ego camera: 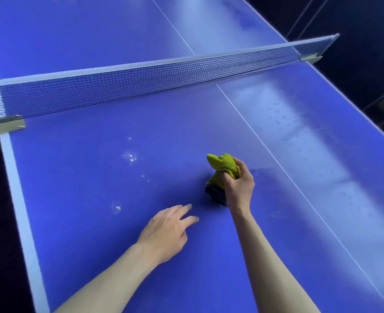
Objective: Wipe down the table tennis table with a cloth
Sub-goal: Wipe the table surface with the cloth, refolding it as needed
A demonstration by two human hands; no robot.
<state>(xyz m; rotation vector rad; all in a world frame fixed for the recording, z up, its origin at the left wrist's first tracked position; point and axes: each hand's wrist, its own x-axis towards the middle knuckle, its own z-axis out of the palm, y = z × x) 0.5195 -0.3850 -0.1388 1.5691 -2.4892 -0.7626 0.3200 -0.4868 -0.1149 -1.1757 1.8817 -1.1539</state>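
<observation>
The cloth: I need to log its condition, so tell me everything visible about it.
The cloth is yellow-green terry, bunched into a wad, with a dark part at its lower end pressed on the blue table. The right hand grips its middle; a crumpled end sticks up above the fist. It sits left of the white centre line.

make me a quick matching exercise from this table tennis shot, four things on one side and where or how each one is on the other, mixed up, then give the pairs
Things:
1. cloth
2. left hand
3. net
4. white specks

Place or state:
A. stretched across the table beyond both hands
B. bunched up in the right hand
C. scattered on the blue surface, left of the cloth
D. open, fingers spread, low over the table

Pairs: 1-B, 2-D, 3-A, 4-C
</observation>
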